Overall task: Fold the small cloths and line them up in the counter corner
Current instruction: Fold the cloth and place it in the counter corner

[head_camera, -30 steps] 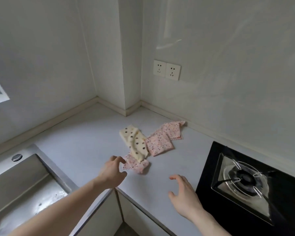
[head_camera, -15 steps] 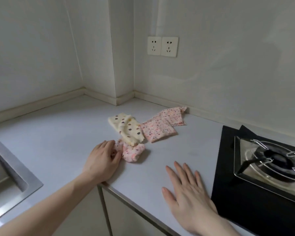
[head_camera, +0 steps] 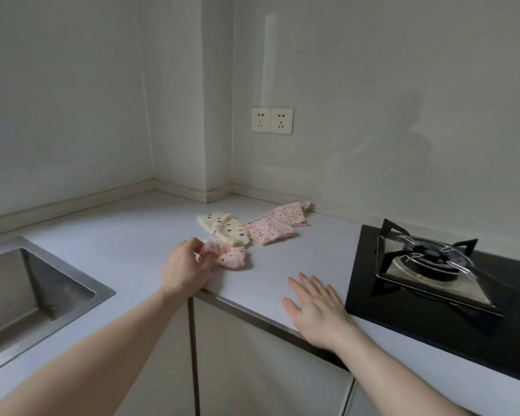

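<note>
The left hand [head_camera: 186, 270] grips the crumpled pink cloth [head_camera: 233, 257] on the counter [head_camera: 126, 235]; it trails toward three o'clock. The right hand [head_camera: 317, 310], flat and open, rests at five o'clock.

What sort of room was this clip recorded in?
Most likely a home kitchen: a steel sink is set into the counter, a gas burner sits at the right, and wall sockets are above the worktop.

No readable text, label or number shows anywhere.
</note>
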